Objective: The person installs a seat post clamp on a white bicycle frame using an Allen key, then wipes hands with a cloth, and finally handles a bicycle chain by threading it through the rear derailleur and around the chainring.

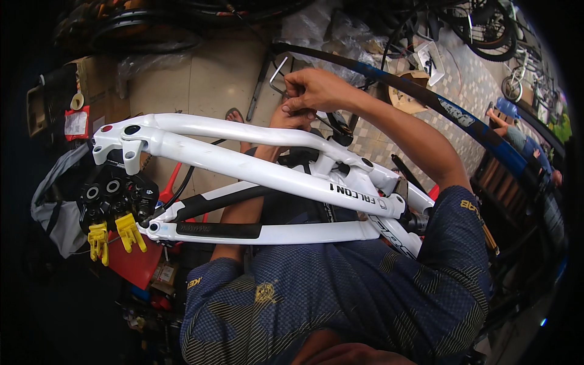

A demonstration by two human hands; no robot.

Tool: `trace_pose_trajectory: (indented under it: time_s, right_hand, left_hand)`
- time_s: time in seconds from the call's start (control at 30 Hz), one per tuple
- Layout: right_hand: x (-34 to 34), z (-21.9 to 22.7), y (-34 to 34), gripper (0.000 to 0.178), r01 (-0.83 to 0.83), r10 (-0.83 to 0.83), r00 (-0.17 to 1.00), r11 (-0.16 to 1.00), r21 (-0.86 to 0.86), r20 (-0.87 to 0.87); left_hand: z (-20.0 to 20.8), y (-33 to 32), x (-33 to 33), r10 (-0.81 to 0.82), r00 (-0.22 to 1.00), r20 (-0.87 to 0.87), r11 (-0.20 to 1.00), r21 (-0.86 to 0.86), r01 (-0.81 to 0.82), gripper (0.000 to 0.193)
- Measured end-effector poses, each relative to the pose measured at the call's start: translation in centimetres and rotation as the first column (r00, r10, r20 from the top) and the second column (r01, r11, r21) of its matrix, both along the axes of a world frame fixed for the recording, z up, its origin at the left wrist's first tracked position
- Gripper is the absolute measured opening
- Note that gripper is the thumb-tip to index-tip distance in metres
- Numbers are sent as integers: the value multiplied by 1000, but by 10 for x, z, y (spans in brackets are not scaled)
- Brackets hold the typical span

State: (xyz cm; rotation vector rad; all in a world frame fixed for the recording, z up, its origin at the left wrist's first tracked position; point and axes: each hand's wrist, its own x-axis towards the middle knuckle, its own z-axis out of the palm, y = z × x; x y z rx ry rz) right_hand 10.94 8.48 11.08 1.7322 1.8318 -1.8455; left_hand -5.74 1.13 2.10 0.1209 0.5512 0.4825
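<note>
A white bicycle frame lies across in front of my body, its tubes running from left to right. Beyond its upper tube, my right hand is closed, with a silver L-shaped hex key at its fingertips. Just below and touching it, my left hand is closed too; its forearm passes beneath the frame, and what its fingers grip is hidden. A black part with a rounded end is beside the hands. Black brake calipers with yellow plastic spacers hang at the frame's left end.
A long dark-blue tube arcs over the right side. Cardboard boxes stand at the left, above a grey-white bag. Clear plastic wrap and an opened carton lie on the floor. Bicycles and another person are at right.
</note>
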Motion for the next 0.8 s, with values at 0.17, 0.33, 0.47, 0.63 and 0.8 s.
trace_pose_trajectory:
  time_s: [0.17, 0.33, 0.47, 0.63, 0.8]
  right_hand:
    - [-2, -5, -1, 31, 60, -71, 994, 990, -125, -88]
    - [8, -36, 3, 33, 123, -199, 952, 945, -302, -235]
    - [5, -33, 9, 28, 68, -125, 973, 958, -278, -192]
    - [1, -9, 16, 26, 61, -66, 998, 984, -170, -24]
    - [2, -15, 14, 29, 37, -37, 999, 998, -57, -9]
  left_hand:
    - [-8, -7, 6, 29, 994, -101, 999, 18, -27, 11]
    - [0, -1, 6, -2, 995, -105, 1000, -13, 0, 13]
    - [-6, -3, -1, -49, 998, -30, 999, -24, 48, 21]
    - [-2, 1, -2, -45, 999, 20, 999, -18, 45, 16]
    - [1, 1, 8, -35, 986, -161, 998, 47, 43, 13]
